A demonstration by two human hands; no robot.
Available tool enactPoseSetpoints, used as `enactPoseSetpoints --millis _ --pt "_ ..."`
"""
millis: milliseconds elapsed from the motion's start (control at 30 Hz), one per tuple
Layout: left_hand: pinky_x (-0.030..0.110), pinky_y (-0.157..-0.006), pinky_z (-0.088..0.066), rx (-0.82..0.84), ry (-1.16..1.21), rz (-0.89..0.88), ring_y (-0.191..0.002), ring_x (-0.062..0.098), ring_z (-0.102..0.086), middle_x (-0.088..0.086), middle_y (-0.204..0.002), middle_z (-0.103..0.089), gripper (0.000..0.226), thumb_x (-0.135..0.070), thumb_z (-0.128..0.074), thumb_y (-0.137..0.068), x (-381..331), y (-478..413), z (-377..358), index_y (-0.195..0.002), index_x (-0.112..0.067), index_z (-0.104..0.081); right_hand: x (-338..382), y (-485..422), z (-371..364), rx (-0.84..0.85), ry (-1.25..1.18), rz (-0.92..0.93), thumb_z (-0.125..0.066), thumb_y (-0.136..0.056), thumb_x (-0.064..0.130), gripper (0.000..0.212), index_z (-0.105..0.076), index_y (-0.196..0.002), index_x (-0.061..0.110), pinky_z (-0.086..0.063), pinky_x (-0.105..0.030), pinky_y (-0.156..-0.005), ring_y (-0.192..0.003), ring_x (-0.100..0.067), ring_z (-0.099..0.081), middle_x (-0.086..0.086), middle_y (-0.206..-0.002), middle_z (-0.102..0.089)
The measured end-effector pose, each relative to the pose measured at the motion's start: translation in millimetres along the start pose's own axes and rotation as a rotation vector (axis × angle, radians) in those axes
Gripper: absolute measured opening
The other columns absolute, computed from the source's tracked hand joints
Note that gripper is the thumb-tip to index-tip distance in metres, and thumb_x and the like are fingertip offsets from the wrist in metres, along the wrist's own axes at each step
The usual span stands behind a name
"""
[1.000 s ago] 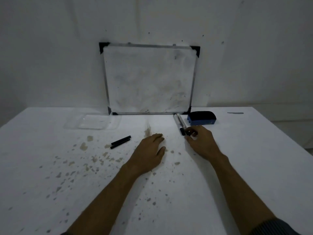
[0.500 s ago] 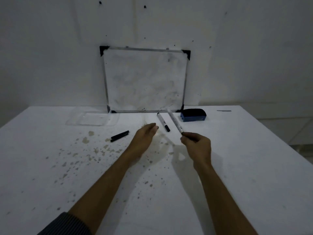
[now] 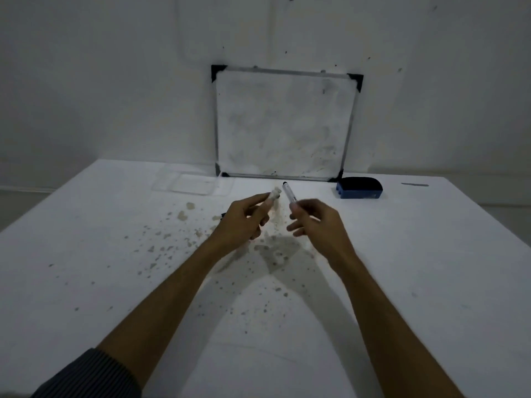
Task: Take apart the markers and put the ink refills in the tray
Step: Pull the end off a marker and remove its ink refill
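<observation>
We look down on a wide white table (image 3: 402,282) that fills most of the view, its near-left and middle part speckled with brownish stains (image 3: 172,239), and behind it a plain white wall (image 3: 115,81) with a few dark specks. A whiteboard (image 3: 284,124) with black corners stands at the far edge of the table, leaning on the wall, its face smudged. To the left of its foot lies a clear tray (image 3: 192,183), shallow and hard to make out against the table. To the right of the board sits a blue eraser (image 3: 359,188) with a dark top. Our two bare forearms reach in from the near edge, and a striped sleeve (image 3: 92,374) shows at the near left. Both hands are raised over the middle of the table, near each other but apart. Our left hand (image 3: 244,222) is curled with its fingers closed around a pale, blurred object that pokes out past the fingertips; we cannot tell what it is. Our right hand (image 3: 319,222) pinches the near end of a marker (image 3: 288,193) between thumb and forefinger, the other fingers loosely spread, and the marker points away toward the board with its dark tip far.
</observation>
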State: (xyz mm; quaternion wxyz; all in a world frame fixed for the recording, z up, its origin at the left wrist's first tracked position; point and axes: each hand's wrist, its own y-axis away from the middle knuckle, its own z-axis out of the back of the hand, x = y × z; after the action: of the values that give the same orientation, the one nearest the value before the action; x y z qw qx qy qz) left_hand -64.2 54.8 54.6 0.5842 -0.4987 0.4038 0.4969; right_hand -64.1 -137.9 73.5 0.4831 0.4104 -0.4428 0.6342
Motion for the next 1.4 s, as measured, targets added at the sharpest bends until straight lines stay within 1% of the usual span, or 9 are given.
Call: enactPoseSetpoints --millis 167,367,567,700,933,1100,1200,1333,1400 --pt "0.02 -0.058 -0.048 -0.029 -0.395 -0.168 -0.063 0.001 -0.061 -0.016 -0.079 -0.073 0.037 -0.052 -0.054 -0.103 31.3 13.4 3.8 -0.136 -0.04 -0.064 -9.4 -35.0 -11.7 0.086 -0.083 0.021 -0.071 -0.094 0.034 0.027 -0.075 -0.11 0.013 -0.061 -0.031 -0.07 -0.076 -0.025 -0.075 -0.007 -0.089 -0.078" --pt "0.036 -0.057 -0.056 -0.166 -0.964 -0.536 -0.071 0.011 -0.069 -0.006 -0.09 -0.076 0.041 -0.053 -0.046 -0.104 57.3 0.9 10.6 -0.128 -0.03 -0.071 -44.5 -39.8 -28.1 0.001 0.311 0.096 -0.058 -0.098 0.047 0.036 -0.073 -0.092 0.015 -0.053 -0.02 -0.065 -0.067 -0.009 -0.068 0.002 -0.079 -0.073" --pt "0.036 -0.065 -0.059 -0.081 -0.79 -0.441 -0.079 0.012 -0.072 -0.007 -0.095 -0.078 0.043 -0.056 -0.047 -0.103 64.0 -2.9 3.3 -0.127 -0.032 -0.072 -47.4 -44.0 -40.2 -0.007 0.488 0.065 -0.034 -0.106 0.049 0.06 -0.054 -0.057 0.02 -0.041 -0.025 -0.051 -0.048 -0.011 -0.051 0.002 -0.053 -0.055" --pt "0.035 -0.083 -0.062 0.07 -0.518 -0.214 -0.093 0.006 -0.075 -0.012 -0.112 -0.079 0.041 -0.056 -0.05 -0.101 50.4 2.0 9.4 -0.126 -0.033 -0.073 -50.7 -44.5 -47.7 -0.042 0.41 0.118 -0.04 -0.107 0.031 0.057 -0.06 -0.06 0.007 -0.043 -0.029 -0.049 -0.047 -0.017 -0.049 -0.001 -0.051 -0.052" --pt "0.035 -0.059 -0.038 0.341 -0.244 0.046 -0.057 0.017 -0.045 0.011 -0.067 -0.06 0.045 -0.057 -0.052 -0.099 21.9 7.5 23.2 -0.083 -0.022 -0.076 -52.6 -38.7 -41.2 -0.03 0.437 0.698 -0.044 -0.1 0.014 0.046 -0.063 -0.061 0.001 -0.037 -0.025 -0.034 -0.032 -0.021 -0.048 -0.008 -0.044 -0.055" --pt "0.032 -0.069 -0.062 -0.014 -0.719 -0.426 -0.074 0.005 -0.073 -0.007 -0.095 -0.082 0.039 -0.053 -0.051 -0.103 46.5 8.9 14.3 -0.122 -0.031 -0.076 -44.0 -36.6 -45.7 0.036 0.399 0.075 -0.037 -0.106 0.045 0.062 -0.053 -0.053 0.017 -0.04 -0.028 -0.052 -0.046 -0.012 -0.049 0.002 -0.05 -0.052" --pt "0.035 -0.053 -0.055 -0.134 -0.906 -0.684 -0.058 0.012 -0.065 -0.002 -0.077 -0.075 0.035 -0.047 -0.056 -0.104 52.1 -2.5 15.3 -0.121 -0.025 -0.076 -39.7 -41.8 -44.4 0.029 0.373 -0.102 -0.033 -0.104 0.055 0.065 -0.054 -0.056 0.016 -0.037 -0.026 -0.055 -0.052 -0.013 -0.052 0.0 -0.056 -0.055" --pt "0.035 -0.057 -0.059 -0.1 -0.837 -0.702 -0.063 0.014 -0.07 0.002 -0.083 -0.079 0.042 -0.049 -0.052 -0.104 51.7 -5.9 13.4 -0.123 -0.019 -0.076 -44.5 -41.4 -48.0 -0.072 0.25 -0.099 -0.041 -0.106 0.037 0.056 -0.058 -0.059 0.01 -0.037 -0.023 -0.048 -0.046 -0.008 -0.046 0.0 -0.053 -0.052" --pt "0.027 -0.064 -0.06 0.024 -0.636 -0.479 -0.067 0.006 -0.071 -0.006 -0.087 -0.081 0.045 -0.05 -0.051 -0.103 41.7 -2.8 12.0 -0.127 -0.02 -0.074 -49.0 -40.2 -51.0 -0.139 0.199 0.054 -0.046 -0.105 0.025 0.056 -0.053 -0.051 0.012 -0.033 -0.018 -0.041 -0.036 -0.007 -0.041 0.002 -0.045 -0.045"
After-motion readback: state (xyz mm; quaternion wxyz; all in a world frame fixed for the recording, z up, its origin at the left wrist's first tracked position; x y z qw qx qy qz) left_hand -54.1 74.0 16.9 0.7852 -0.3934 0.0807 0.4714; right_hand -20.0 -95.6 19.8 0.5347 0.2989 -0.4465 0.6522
